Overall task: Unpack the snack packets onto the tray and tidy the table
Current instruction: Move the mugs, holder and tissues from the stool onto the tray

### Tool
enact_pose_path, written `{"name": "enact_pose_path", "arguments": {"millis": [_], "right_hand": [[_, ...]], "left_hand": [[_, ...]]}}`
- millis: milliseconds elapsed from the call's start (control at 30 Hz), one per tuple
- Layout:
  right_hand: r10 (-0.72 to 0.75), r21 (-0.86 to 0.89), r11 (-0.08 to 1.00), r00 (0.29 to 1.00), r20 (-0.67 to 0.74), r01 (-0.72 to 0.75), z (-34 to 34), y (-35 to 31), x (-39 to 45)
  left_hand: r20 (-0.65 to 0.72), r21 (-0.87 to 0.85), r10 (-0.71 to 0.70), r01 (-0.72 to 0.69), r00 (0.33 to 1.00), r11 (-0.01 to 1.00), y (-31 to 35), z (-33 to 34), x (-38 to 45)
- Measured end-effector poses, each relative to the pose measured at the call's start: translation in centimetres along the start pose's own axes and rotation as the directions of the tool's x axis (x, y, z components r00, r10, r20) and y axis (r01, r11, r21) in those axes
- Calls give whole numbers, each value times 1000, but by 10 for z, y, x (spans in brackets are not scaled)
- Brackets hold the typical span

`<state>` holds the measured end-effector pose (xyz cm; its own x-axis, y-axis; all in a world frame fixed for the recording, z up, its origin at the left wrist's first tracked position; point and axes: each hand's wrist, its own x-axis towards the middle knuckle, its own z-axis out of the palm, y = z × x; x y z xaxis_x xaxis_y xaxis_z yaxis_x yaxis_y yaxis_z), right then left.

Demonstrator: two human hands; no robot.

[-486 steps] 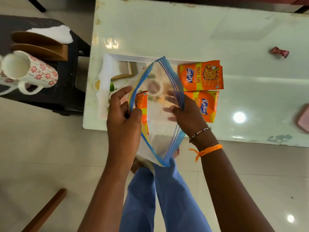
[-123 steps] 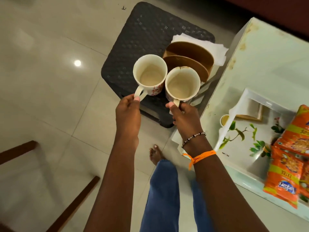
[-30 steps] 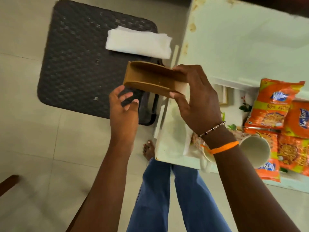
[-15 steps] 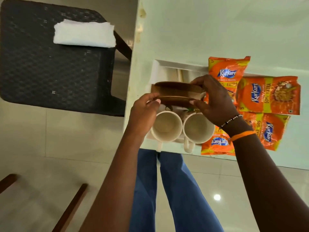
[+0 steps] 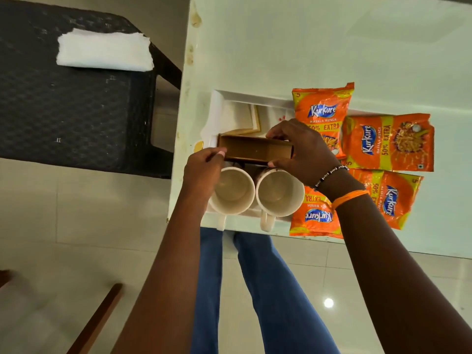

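A brown wooden napkin holder [image 5: 258,150] is held low over the white tray [image 5: 224,98], slot facing up, just behind two white mugs [image 5: 233,191] [image 5: 278,192]. My left hand [image 5: 201,169] grips its left end. Its right end is in my right hand [image 5: 304,149]. Several orange Kurkure snack packets [image 5: 321,111] [image 5: 388,143] [image 5: 393,198] [image 5: 313,218] lie on the right side of the tray and spill over its edge. My right wrist hides part of the packets.
The tray sits at the front left corner of a pale glass table [image 5: 319,42]. A black woven stool [image 5: 63,98] to the left carries a stack of white napkins [image 5: 102,51]. A wooden chair leg [image 5: 94,318] shows at bottom left.
Both hands have carried the napkin holder from over the stool to the tray and lowered it behind the mugs. The holder now shows its open slot upward.
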<state>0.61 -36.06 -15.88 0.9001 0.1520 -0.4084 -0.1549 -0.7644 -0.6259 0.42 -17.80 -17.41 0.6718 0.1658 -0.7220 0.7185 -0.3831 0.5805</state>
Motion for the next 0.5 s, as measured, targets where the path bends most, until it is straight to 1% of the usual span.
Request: {"name": "enact_pose_path", "arguments": {"millis": [67, 200, 300, 367, 500], "right_hand": [[2, 5, 1000, 1000, -10, -2, 1, -6, 4], [8, 73, 997, 994, -107, -1, 8, -35, 18], [6, 153, 988, 996, -90, 8, 25, -72, 39], [-14, 199, 980, 998, -65, 27, 38, -96, 54], [-66, 265, 961, 996, -54, 78, 60, -148, 87]], "left_hand": [[24, -57, 1, 0, 1000, 998, -2, -7, 0], [37, -139, 9, -4, 999, 990, -5, -35, 3], [19, -217, 4, 0, 1000, 976, -8, -70, 13], [16, -258, 31, -26, 999, 966, -8, -95, 21], [-4, -270, 36, -36, 999, 962, -5, -141, 45]]}}
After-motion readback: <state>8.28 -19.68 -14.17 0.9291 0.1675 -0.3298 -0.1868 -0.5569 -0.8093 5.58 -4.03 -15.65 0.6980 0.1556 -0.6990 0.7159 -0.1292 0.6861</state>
